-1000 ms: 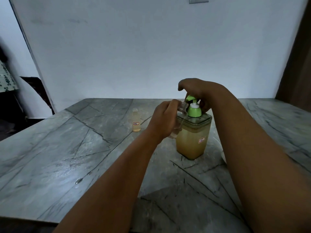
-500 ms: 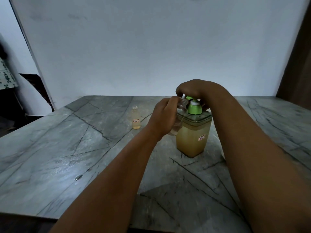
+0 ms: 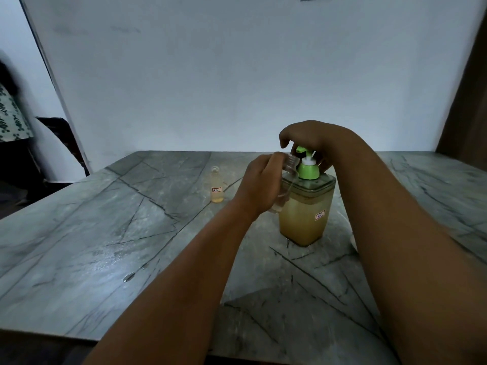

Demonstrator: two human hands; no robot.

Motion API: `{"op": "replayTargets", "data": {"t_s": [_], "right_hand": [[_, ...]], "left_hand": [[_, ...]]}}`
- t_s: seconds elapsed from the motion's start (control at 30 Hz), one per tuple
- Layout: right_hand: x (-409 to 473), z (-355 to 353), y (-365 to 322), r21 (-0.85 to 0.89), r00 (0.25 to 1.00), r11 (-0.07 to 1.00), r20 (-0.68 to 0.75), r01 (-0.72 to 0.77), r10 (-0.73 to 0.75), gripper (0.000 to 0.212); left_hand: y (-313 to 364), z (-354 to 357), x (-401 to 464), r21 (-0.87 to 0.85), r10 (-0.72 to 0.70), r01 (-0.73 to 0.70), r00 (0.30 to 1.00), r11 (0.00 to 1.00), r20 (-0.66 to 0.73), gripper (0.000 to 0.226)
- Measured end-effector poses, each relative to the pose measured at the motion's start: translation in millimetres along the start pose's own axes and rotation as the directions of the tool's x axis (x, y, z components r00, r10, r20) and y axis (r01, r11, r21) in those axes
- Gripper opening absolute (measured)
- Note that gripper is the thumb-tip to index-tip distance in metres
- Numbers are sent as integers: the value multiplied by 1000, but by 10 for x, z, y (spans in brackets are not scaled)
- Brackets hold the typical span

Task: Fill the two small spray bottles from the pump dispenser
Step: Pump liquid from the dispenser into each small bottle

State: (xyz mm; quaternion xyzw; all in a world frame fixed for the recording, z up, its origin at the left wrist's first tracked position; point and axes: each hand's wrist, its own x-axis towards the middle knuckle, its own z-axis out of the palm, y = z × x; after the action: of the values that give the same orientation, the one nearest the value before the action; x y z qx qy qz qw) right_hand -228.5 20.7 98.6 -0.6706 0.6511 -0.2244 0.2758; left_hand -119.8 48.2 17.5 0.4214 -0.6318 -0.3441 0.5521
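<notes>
A square clear pump dispenser (image 3: 305,217) with yellowish liquid and a green pump head (image 3: 307,167) stands on the grey marble table (image 3: 105,233). My right hand (image 3: 316,138) rests curled over the pump head. My left hand (image 3: 259,185) holds a small clear bottle (image 3: 288,171), tilted, its open threaded neck right under the green nozzle. Most of that bottle is hidden by my fingers. A second small bottle (image 3: 217,185), uncapped, labelled and partly filled with yellowish liquid, stands upright to the left.
A white wall rises behind the table's far edge. At the far left a person in patterned cloth (image 3: 10,114) stands beside a dark chair (image 3: 66,138). A brown door (image 3: 469,101) is at the right. A small droplet (image 3: 128,277) lies on the table.
The pump head was pressed down half a second ago and has risen again under my right hand. The left hand keeps the small bottle at the nozzle.
</notes>
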Motion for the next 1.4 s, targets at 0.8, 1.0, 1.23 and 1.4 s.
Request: {"op": "replayTargets", "data": {"t_s": [0.8, 1.0, 1.23, 1.4], "right_hand": [[43, 7, 11, -28, 999, 999, -21, 27, -27, 15], [54, 60, 6, -104, 999, 994, -27, 42, -45, 5], [100, -42, 39, 129, 1000, 992, -6, 13, -13, 31], [111, -93, 19, 118, 1000, 993, -8, 14, -13, 42]], "left_hand": [[-77, -4, 49, -8, 20, -20, 1000, 1000, 11, 35], [-83, -4, 49, 3, 8, -8, 1000, 1000, -2, 42], [-54, -7, 28, -5, 5, -5, 1000, 1000, 21, 41], [-60, -12, 41, -31, -1, 1, 1000, 1000, 0, 34]]}}
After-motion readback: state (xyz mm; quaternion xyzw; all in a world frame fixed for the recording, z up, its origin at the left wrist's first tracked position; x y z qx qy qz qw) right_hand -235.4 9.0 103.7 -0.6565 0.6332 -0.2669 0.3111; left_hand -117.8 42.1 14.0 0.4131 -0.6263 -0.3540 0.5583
